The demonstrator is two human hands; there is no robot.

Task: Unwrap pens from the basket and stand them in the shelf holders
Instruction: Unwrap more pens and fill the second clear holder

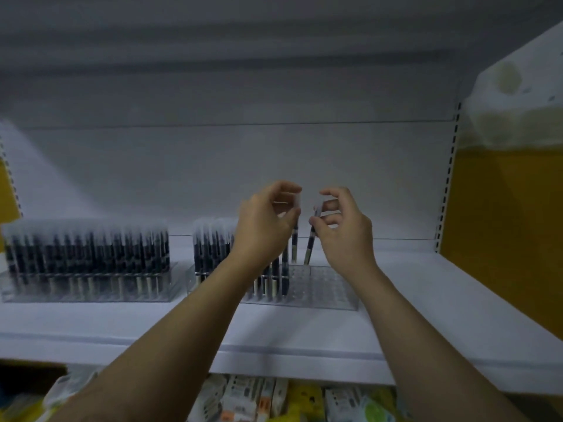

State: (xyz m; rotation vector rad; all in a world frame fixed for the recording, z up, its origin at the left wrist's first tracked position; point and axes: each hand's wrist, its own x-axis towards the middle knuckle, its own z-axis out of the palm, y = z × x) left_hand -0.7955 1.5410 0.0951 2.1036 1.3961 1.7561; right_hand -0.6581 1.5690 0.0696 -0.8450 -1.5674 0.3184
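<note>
Two bare forearms reach up over a white shelf (426, 284) in dim light. The right hand (344, 226) has its thumb and fingers curled and pinches the upper part of a tilted pen (311, 242), a dark barrel with a pale tip. The tip hangs just below the grip, over the back edge of a clear holder (323, 287).

Just beside that grip, the left hand (268, 220) curls its fingers around the frosted cap of an upright pen (294, 242). The picture is too soft to show whether this pen already sits in the holder.

Below and to the left of both grips, the holder's left half is packed with standing dark pens, while the grid of holes under the right hand is bare. Further left, well apart, a full holder (88, 281) stands on the same shelf.

Behind the hands rises a plain white back panel (274, 153). Far to the right are a slotted strip (447, 178) and a yellow side panel (502, 233). Beneath the shelf edge lie blurred packets (274, 397).
</note>
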